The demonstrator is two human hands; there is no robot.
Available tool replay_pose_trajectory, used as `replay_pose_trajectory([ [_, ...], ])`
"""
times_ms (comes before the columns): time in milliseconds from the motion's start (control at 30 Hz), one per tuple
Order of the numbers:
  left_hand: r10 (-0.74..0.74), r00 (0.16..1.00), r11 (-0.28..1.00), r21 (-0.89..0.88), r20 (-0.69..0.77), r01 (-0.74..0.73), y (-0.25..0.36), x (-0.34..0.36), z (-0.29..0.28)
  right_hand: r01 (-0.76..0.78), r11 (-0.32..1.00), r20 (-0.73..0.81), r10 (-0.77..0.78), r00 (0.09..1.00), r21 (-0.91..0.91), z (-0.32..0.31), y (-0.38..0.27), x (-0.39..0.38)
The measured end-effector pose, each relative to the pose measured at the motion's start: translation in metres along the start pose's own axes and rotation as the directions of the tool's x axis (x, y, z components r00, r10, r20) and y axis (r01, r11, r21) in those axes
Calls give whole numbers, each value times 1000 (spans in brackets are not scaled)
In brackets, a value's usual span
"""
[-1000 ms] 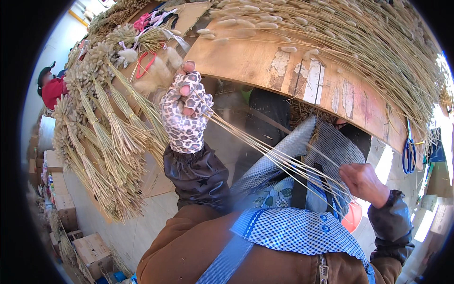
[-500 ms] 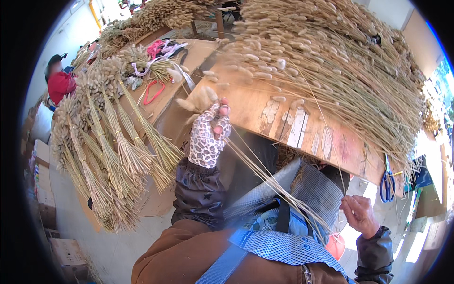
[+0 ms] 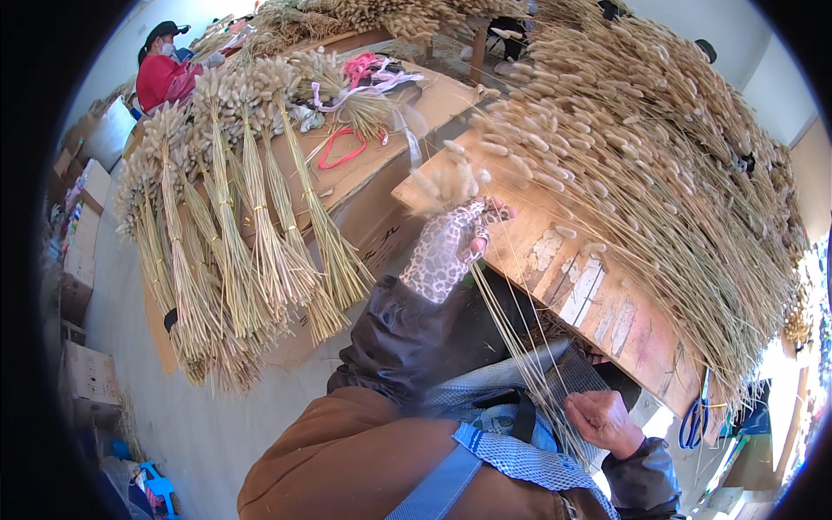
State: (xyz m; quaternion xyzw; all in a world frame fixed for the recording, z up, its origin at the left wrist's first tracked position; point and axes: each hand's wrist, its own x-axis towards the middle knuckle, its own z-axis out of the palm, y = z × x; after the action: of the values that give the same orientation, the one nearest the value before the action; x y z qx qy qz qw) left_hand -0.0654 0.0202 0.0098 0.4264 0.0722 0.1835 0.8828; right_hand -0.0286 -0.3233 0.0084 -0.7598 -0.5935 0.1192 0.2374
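My left hand (image 3: 446, 243), in a leopard-print fingerless glove, grips a small bundle of pale grass stems (image 3: 505, 330) with fluffy heads (image 3: 444, 186) rising above it by the wooden board (image 3: 628, 334). The stems trail down to the lower right, over my apron. My right hand (image 3: 605, 423) is curled closed beside their lower ends; what it holds, if anything, is too small to make out. A dense pile of loose bunny-tail grass (image 3: 650, 182) covers much of the board. Tied grass bundles (image 3: 256, 217) lie side by side on cardboard (image 3: 303, 342) to the left.
A co-worker (image 3: 160, 78) in red is at the upper left. Pink and lilac ties (image 3: 364, 74) and a red loop (image 3: 329, 156) lie on the cardboard. Blue scissors (image 3: 693, 420) are at the board's right edge. Boxes (image 3: 91, 381) stand on the floor at the left.
The view has turned, shifting the bundles upward. My left hand has moved right along with the stems and heads. My right hand has moved left, nearer the stems' lower ends.
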Motion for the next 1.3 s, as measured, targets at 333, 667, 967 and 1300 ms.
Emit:
replay_pose_trajectory([
  [333,-95,994,961,-267,-53,77,-4,15,-6,-123,982,119,107,987,141,2,20,-17],
  [667,-136,991,917,-377,12,130,-7,19,-10,-277,911,150,242,959,304,15,29,-41],
  [967,-74,995,966,-252,-73,53,-5,18,5,-427,772,119,424,898,470,22,24,-56],
  [1300,-125,987,985,-127,-99,112,2,9,17,-450,720,116,463,879,528,20,28,-66],
])
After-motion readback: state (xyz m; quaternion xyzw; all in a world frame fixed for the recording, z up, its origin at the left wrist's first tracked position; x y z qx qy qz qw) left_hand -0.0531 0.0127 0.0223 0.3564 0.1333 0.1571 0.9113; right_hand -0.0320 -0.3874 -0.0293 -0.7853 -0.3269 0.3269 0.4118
